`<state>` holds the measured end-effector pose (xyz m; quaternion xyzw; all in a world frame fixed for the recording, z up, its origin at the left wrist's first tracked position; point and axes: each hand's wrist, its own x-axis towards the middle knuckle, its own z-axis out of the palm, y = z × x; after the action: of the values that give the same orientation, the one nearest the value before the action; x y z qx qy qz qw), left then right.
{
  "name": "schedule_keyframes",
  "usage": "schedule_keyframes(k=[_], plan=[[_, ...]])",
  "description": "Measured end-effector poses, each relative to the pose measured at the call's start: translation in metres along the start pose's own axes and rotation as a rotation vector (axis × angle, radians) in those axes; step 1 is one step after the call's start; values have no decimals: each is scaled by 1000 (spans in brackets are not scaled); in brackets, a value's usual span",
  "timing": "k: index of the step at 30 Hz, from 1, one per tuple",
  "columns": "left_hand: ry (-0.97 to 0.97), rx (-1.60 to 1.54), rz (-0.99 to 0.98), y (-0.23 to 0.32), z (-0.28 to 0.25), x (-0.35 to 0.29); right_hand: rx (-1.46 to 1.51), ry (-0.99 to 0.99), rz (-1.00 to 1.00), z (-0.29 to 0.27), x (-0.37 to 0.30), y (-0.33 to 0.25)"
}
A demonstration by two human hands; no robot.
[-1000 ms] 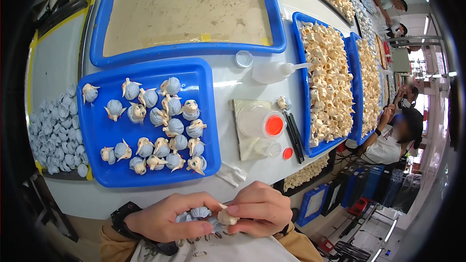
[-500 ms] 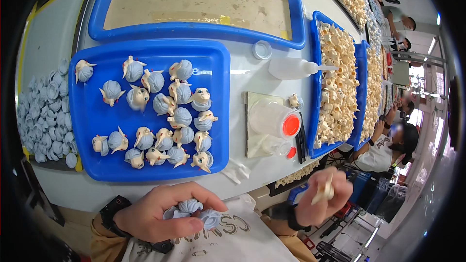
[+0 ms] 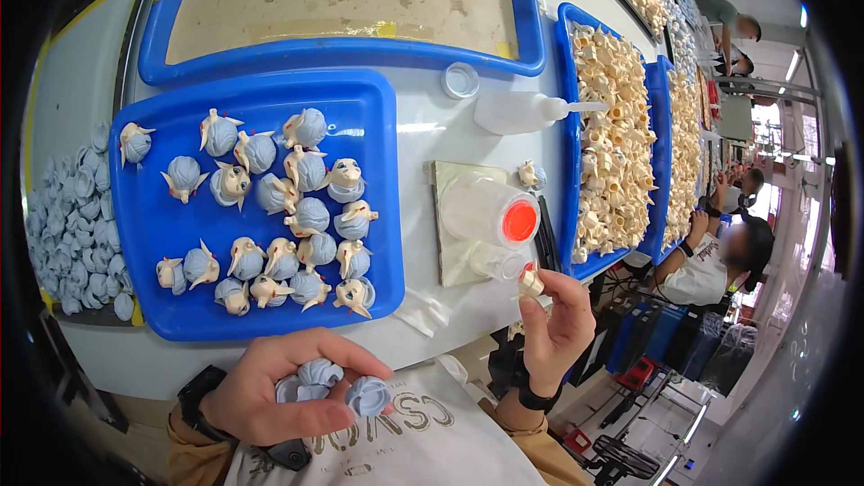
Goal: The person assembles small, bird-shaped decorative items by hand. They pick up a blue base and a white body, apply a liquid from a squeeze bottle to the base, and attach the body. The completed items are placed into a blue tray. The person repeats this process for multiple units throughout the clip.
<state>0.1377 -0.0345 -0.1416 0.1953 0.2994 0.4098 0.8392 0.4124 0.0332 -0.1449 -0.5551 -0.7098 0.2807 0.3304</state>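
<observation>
My left hand is closed around a few pale blue hair pieces, close to my chest below the table edge. My right hand is raised at the table's near right edge and pinches a small cream doll head between thumb and fingers. Just above that hand stands a small clear cup with a red bottom on a pale pad. A blue tray in front of me holds several finished doll heads with blue hair.
A heap of loose blue hair pieces lies left of the tray. A white squeeze bottle and a round cap lie behind the pad. Blue trays of cream heads fill the right. A large blue-rimmed tray sits behind. People sit at far right.
My hands were together at my chest a second ago. Since then the right hand has swung out to the right and up to the table edge with the cream head. The left hand stayed low.
</observation>
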Motion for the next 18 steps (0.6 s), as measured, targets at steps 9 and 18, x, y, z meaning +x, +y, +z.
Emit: schedule_keyframes(k=[9, 18], plan=[[66, 25, -29, -1, 0, 1, -119, -8, -39, 4, 5, 0], [64, 22, -46, -2, -2, 1, -301, -58, -195, 1, 13, -7]])
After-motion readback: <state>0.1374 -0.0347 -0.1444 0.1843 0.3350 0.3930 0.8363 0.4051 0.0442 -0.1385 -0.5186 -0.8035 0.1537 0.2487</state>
